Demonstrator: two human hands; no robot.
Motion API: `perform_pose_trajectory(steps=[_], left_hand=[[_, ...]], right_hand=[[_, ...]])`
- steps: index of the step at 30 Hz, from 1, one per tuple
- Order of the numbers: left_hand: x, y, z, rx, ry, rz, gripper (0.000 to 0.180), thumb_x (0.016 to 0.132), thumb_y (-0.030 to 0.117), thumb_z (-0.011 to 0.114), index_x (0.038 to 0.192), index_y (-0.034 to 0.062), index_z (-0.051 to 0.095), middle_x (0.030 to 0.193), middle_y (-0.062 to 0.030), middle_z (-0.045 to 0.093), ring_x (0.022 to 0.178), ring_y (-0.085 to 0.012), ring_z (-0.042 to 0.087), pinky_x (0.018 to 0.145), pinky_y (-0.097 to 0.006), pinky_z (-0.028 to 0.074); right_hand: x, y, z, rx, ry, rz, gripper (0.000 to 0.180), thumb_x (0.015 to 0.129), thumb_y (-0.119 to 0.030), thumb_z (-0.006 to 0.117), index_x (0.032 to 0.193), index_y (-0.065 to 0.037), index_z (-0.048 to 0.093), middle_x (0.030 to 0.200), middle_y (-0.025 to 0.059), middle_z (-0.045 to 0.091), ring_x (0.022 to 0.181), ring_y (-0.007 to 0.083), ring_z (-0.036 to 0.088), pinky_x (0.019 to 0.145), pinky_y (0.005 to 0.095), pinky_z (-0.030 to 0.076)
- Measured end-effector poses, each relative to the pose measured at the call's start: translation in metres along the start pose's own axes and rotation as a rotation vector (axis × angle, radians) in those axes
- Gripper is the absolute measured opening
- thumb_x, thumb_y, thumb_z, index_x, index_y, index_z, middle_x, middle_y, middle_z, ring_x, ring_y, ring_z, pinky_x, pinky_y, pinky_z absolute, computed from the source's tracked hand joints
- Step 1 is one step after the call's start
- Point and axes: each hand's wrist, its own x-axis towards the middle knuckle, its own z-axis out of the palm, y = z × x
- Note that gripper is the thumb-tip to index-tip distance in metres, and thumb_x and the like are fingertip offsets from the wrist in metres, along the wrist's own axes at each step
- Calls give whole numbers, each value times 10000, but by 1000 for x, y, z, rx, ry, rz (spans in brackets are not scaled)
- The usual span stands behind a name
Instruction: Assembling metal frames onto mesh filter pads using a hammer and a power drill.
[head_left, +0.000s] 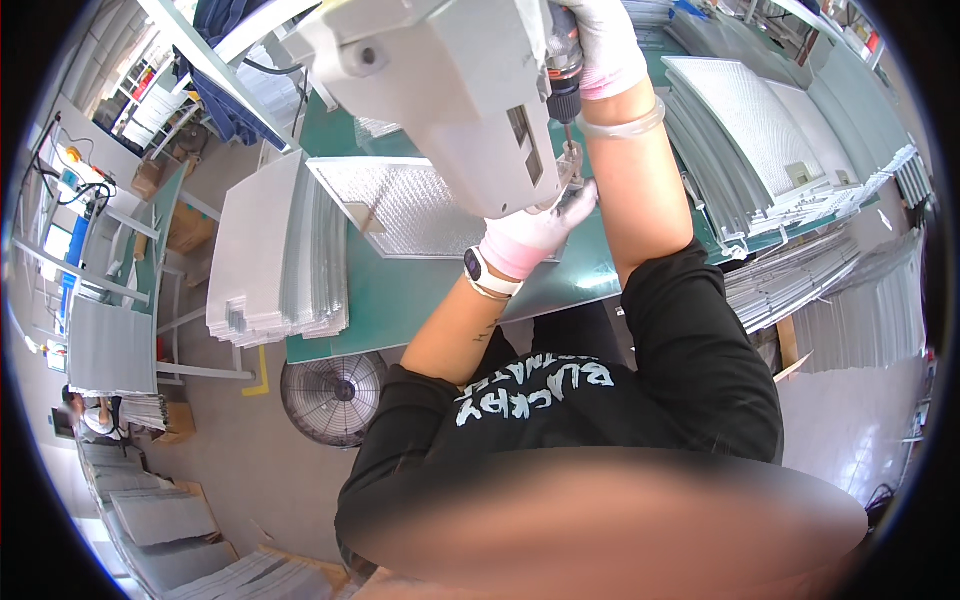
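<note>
My right hand (610,50), in a white and pink glove, is wrapped round an electric screwdriver (564,75) with a black collar. Its thin bit points down to a small metal piece (571,165). Just below that tip is my left hand (530,235), gloved the same way, its thumb raised beside the metal piece. The left fingers are curled and partly hidden behind a large light grey housing (420,100), so what they hold cannot be made out. Behind the housing, a silver mesh panel (400,195) with a pale frame lies tilted above the green table (400,290).
A stack of flat grey panels (270,250) stands at the table's left, another stack of mesh panels (745,130) at its right. A floor fan (335,400) is below the table's left front edge. More panels (850,300) lean at the lower right.
</note>
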Motion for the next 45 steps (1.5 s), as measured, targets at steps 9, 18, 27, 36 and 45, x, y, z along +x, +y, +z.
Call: perform_pose_trajectory(steps=[9, 18, 27, 36, 45], left_hand=[[-11, 6, -17, 111, 16, 55, 267, 749, 270, 775, 979, 142, 727, 788, 38, 659, 705, -147, 615, 660, -348, 415], [-94, 20, -150, -118, -494, 229, 275, 669, 242, 787, 708, 141, 534, 639, -7, 480, 612, -224, 511, 629, -371, 374], [-183, -4, -160, 57, -774, 125, 652, 695, 339, 776, 1259, 82, 574, 1231, -129, 586, 1215, -318, 535, 1107, -554, 314], [-75, -3, -87, 265, -814, -413, 302, 754, 363, 725, 842, 79, 672, 838, -75, 661, 801, -283, 626, 747, -423, 450], [-90, 63, -102, 249, -372, -127, 286, 646, 363, 784, 728, 145, 616, 602, -8, 470, 593, -227, 518, 556, -406, 354]], right_hand=[[-12, -10, 9, 182, 248, 48, 273, 886, -140, 631, 1118, 4, 635, 925, 73, 715, 733, 165, 683, 626, 255, 545], [-7, -45, 34, 32, 206, -120, 133, 924, -241, 640, 915, -126, 573, 690, 5, 567, 514, 91, 512, 433, 208, 405], [-3, -22, 22, 290, -215, -213, 155, 907, -232, 658, 904, -111, 562, 648, 14, 554, 485, 103, 503, 428, 223, 405], [-21, 5, 6, 222, -414, -231, 435, 922, -242, 636, 1300, -88, 482, 731, 4, 545, 562, 97, 515, 466, 225, 408], [-96, 6, 58, -353, 378, 3, 249, 957, -302, 554, 891, -64, 520, 739, 16, 537, 597, 63, 477, 509, 205, 377]])
